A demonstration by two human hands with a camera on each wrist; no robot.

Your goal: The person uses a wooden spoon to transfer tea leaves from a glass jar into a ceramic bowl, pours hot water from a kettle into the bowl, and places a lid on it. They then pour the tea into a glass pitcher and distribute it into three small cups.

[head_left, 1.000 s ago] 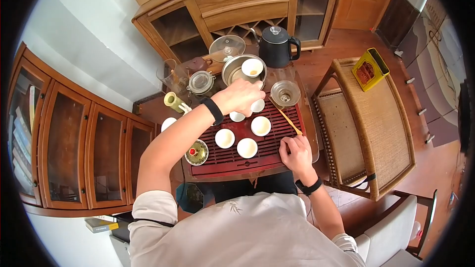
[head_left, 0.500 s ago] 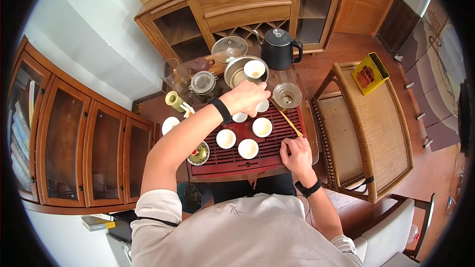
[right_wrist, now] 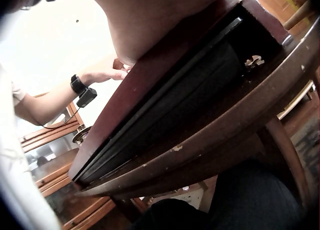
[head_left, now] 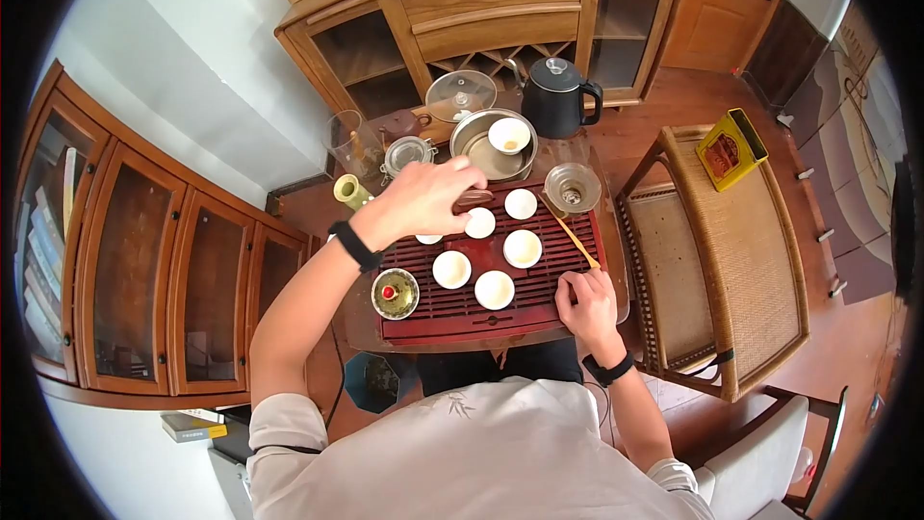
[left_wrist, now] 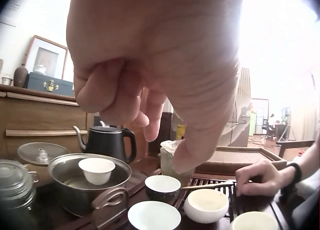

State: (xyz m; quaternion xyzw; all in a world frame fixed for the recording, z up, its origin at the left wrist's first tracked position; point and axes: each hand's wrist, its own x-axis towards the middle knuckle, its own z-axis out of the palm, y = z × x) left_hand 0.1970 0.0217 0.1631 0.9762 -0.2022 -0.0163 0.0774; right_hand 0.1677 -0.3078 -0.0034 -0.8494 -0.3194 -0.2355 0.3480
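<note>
Teacup (head_left: pixel 479 223) below palm-down left hand (head_left: pixel 428 200)

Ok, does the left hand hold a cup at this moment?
No, the left hand is above the cups with none of them in its grip.

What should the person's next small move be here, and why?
I'd probably lower the left hand and pinch the white cup nearest its thumb: the left wrist view shows the hand above the tray, thumb apart from the fingers, with nothing held between them.
</note>
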